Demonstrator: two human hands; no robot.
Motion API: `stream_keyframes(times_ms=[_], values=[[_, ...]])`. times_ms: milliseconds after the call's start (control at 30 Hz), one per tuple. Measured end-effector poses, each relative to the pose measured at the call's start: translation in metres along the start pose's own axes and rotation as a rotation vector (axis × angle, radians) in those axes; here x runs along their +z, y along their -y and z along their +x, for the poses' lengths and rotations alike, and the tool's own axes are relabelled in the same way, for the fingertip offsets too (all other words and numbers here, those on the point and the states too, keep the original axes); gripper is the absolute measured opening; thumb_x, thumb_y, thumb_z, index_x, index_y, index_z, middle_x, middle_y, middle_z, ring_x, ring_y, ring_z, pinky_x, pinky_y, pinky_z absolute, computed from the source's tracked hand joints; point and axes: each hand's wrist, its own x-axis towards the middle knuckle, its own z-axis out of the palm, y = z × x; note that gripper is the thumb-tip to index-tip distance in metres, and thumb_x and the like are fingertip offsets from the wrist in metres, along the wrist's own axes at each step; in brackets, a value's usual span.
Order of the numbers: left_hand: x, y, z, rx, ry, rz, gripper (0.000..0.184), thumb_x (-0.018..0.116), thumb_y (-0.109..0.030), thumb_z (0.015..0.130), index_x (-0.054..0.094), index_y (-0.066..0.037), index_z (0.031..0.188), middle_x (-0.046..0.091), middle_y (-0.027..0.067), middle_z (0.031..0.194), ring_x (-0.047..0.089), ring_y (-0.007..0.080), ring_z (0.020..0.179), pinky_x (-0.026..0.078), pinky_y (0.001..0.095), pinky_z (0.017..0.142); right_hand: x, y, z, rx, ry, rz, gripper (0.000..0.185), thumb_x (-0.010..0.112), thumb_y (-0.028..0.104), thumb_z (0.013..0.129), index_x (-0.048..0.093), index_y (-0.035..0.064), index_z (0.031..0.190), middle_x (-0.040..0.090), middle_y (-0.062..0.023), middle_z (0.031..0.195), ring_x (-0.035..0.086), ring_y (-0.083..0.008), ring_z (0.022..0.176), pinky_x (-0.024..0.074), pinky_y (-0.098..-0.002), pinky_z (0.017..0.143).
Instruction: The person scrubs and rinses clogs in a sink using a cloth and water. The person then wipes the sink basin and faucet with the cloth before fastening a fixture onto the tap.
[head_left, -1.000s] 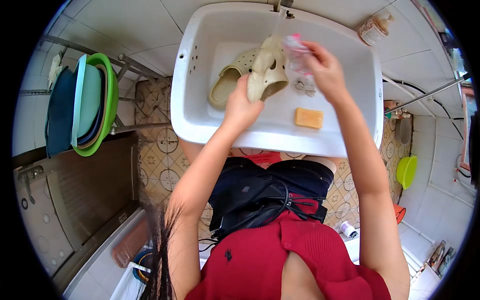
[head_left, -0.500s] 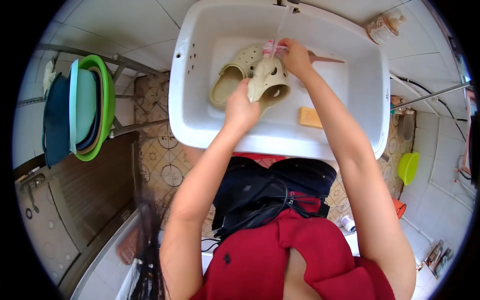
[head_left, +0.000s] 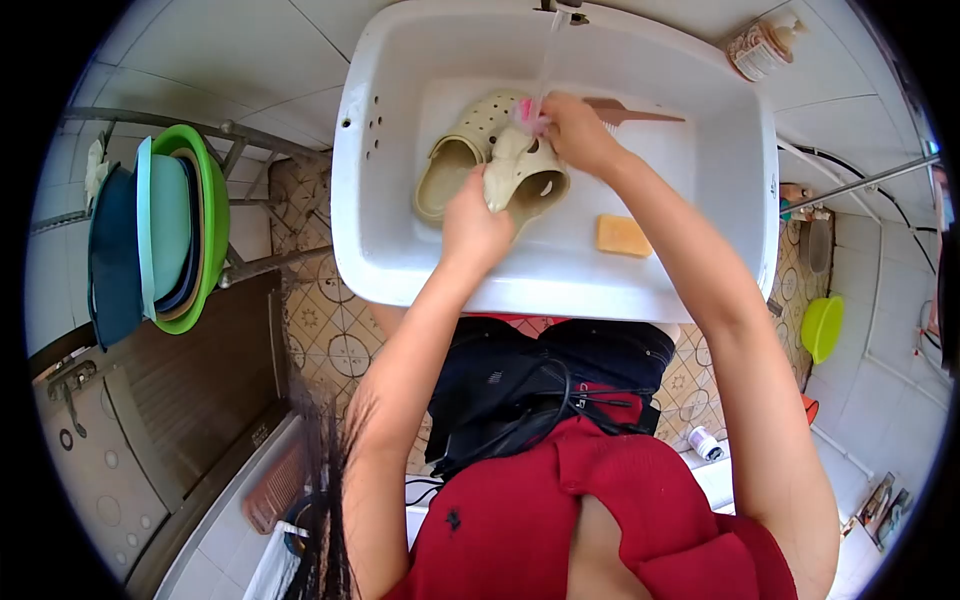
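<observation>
My left hand (head_left: 475,222) is closed round the heel strap side of a beige clog (head_left: 506,152), tilted with its opening toward me in the white sink (head_left: 715,210). My right hand (head_left: 577,132) pinches a small pink-and-white thing (head_left: 530,114) against the clog's toe; its exact kind is not clear. Water (head_left: 549,60) from the tap (head_left: 567,6) runs down onto that spot. The other beige clog (head_left: 485,122) lies on the sink floor, just left of the held one. A yellow bar of soap (head_left: 623,236) rests below my right forearm.
Beyond my right hand lies a brown brush (head_left: 645,115) with a pointed handle. A pump bottle (head_left: 760,50) stands by the sink's back right corner. Several basins (head_left: 212,230) hang on a metal rack at left. A lime-green basin (head_left: 822,330) is at right.
My right hand and the pink-and-white thing have shifted slightly left and down along the clog's toe. More of the brown brush shows. My left hand keeps its hold, with the clog shifted slightly.
</observation>
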Motion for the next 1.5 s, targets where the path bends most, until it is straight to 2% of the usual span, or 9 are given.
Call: stream_keyframes(times_ms=[167, 300, 533, 667, 800, 933, 1167, 1300, 1500], values=[[0.002, 0.007, -0.001, 0.074, -0.015, 0.025, 0.053, 0.052, -0.003, 0.071, 0.049, 0.003, 0.124, 0.060, 0.0276, 0.109, 0.057, 0.0406, 0.104, 0.044, 0.0408, 0.090, -0.008, 0.030, -0.017, -0.015, 0.104, 0.082, 0.017, 0.061, 0.003, 0.078, 0.063, 0.0008, 0.095, 0.060, -0.0176, 0.095, 0.056, -0.0342, 0.094, 0.0448, -0.0411, 0.082], [-0.002, 0.000, 0.000, 0.051, -0.013, 0.000, 0.051, 0.052, -0.003, 0.071, 0.050, 0.004, 0.122, 0.060, 0.0276, 0.108, 0.057, 0.0410, 0.103, 0.044, 0.0410, 0.089, -0.012, 0.000, 0.014, 0.176, 0.002, -0.020, 0.023, 0.059, 0.002, 0.078, 0.064, 0.0018, 0.101, 0.062, -0.0162, 0.098, 0.056, -0.0340, 0.095, 0.0446, -0.0411, 0.084], [-0.001, 0.000, 0.003, 0.010, 0.034, 0.026, 0.045, 0.053, -0.003, 0.070, 0.054, 0.003, 0.114, 0.061, 0.0269, 0.103, 0.057, 0.0421, 0.099, 0.044, 0.0421, 0.087, -0.019, 0.076, -0.019, -0.033, 0.327, 0.187, 0.023, 0.060, 0.001, 0.077, 0.062, 0.0022, 0.100, 0.059, -0.0148, 0.098, 0.054, -0.0339, 0.095, 0.0431, -0.0402, 0.084], [0.004, 0.008, 0.004, 0.074, -0.014, 0.007, 0.046, 0.055, -0.004, 0.069, 0.054, 0.003, 0.114, 0.062, 0.0260, 0.101, 0.057, 0.0419, 0.098, 0.045, 0.0418, 0.086, -0.012, 0.019, -0.020, -0.154, 0.153, 0.065, 0.022, 0.060, 0.001, 0.077, 0.062, 0.0025, 0.098, 0.059, -0.0142, 0.096, 0.053, -0.0334, 0.095, 0.0438, -0.0398, 0.082], [0.004, 0.005, 0.005, 0.079, -0.038, 0.026, 0.047, 0.055, -0.004, 0.069, 0.054, 0.003, 0.116, 0.062, 0.0256, 0.099, 0.058, 0.0417, 0.097, 0.045, 0.0419, 0.086, -0.024, 0.009, -0.013, -0.019, 0.115, -0.195, 0.021, 0.062, 0.000, 0.075, 0.064, 0.0044, 0.095, 0.057, -0.0128, 0.092, 0.052, -0.0330, 0.091, 0.0438, -0.0396, 0.079], [0.002, 0.004, 0.002, 0.052, -0.009, 0.051, 0.049, 0.055, -0.004, 0.068, 0.054, 0.003, 0.116, 0.062, 0.0257, 0.100, 0.058, 0.0409, 0.098, 0.045, 0.0415, 0.087, -0.013, 0.050, -0.026, -0.240, 0.129, 0.084, 0.021, 0.063, 0.000, 0.076, 0.065, 0.0071, 0.095, 0.056, -0.0112, 0.091, 0.052, -0.0305, 0.090, 0.0440, -0.0383, 0.079], [-0.001, -0.002, 0.002, 0.018, 0.001, 0.081, 0.049, 0.055, -0.007, 0.069, 0.054, 0.003, 0.117, 0.062, 0.0259, 0.102, 0.058, 0.0405, 0.100, 0.044, 0.0413, 0.087, -0.017, 0.012, -0.003, -0.373, 0.109, -0.178, 0.023, 0.063, -0.003, 0.071, 0.064, 0.0048, 0.093, 0.057, -0.0085, 0.092, 0.052, -0.0291, 0.092, 0.0452, -0.0366, 0.080], [0.003, 0.005, 0.005, 0.032, -0.045, 0.044, 0.044, 0.054, -0.005, 0.069, 0.056, 0.002, 0.113, 0.062, 0.0258, 0.100, 0.058, 0.0403, 0.098, 0.045, 0.0414, 0.086, -0.009, 0.042, -0.012, -0.393, 0.137, -0.006, 0.022, 0.062, -0.004, 0.070, 0.064, 0.0044, 0.090, 0.057, -0.0107, 0.091, 0.053, -0.0307, 0.093, 0.0456, -0.0380, 0.079], [-0.002, -0.005, 0.007, 0.008, 0.002, 0.056, 0.048, 0.054, -0.007, 0.069, 0.055, 0.002, 0.116, 0.062, 0.0217, 0.106, 0.059, 0.0360, 0.101, 0.045, 0.0381, 0.088, -0.039, -0.009, -0.031, -0.027, -0.032, -0.179, 0.020, 0.058, -0.001, 0.075, 0.067, 0.0048, 0.092, 0.060, -0.0163, 0.089, 0.057, -0.0346, 0.089, 0.0471, -0.0404, 0.078]])
